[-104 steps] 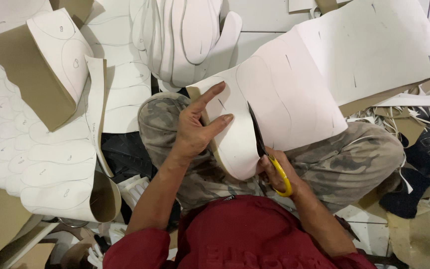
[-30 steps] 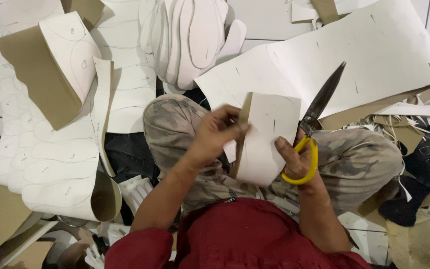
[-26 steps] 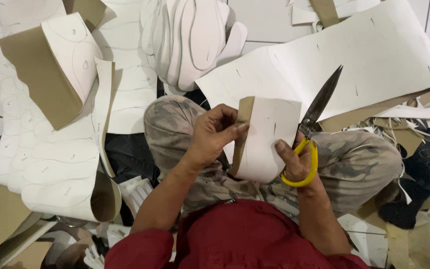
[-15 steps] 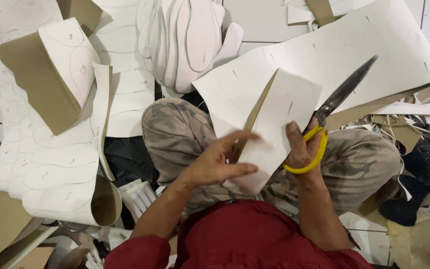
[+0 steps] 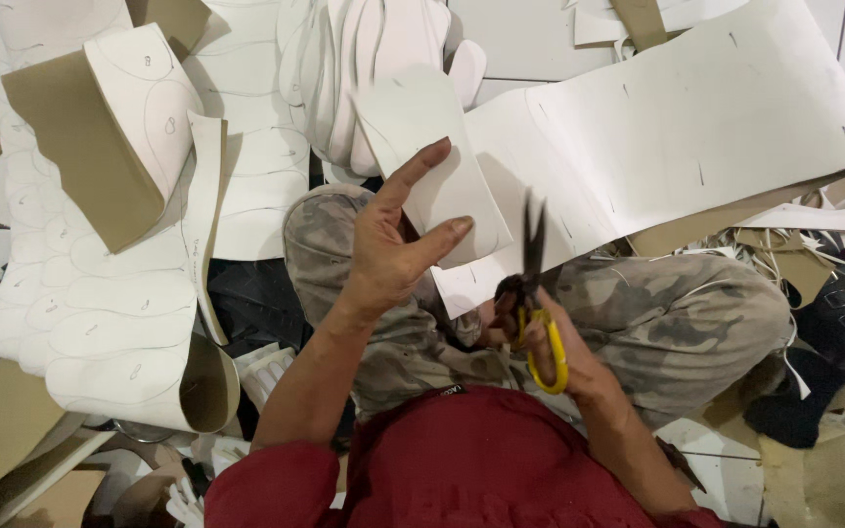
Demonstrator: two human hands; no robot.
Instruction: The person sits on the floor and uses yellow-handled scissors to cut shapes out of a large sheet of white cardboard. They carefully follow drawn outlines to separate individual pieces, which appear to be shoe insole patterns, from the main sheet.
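1. Step in hand, as I read it: a cut white piece (image 5: 432,161), rounded at the top, is up in the left hand (image 5: 393,244) while the scissors (image 5: 535,293) sit idle. Looks like the gap between one cut and the next, w/ the piece either being checked or on its way to a pile.
2. Left hand: fingers spread, not clenched. Thumb and forefinger lie against the piece's lower edge; it rests on the open hand rather than being pinched tight.
3. Right hand (image 5: 550,342): closed round the yellow handles of the scissors, blades near-shut and pointing up, just beside the piece but not biting into it.
4. Where the stock is: big white sheet (image 5: 696,127) drapes from the person's lap, over the camo trousers (image 5: 677,313), out across the tiled floor (image 5: 530,34). Its near edge lies right by the scissors.
5. Stack of cut white shapes (image 5: 374,68) lies on the floor beyond the knees, just behind the held piece. Likely drop spot, a judgement only.
6. Left side: curled sheets w/ traced outlines (image 5: 119,293), brown backing showing.
7. Next move calls for: putting the piece down, left hand taking the sheet edge and keeping it taut, blades opened and lined up on a traced line. Lines on the big sheet are too faint to tell from here.
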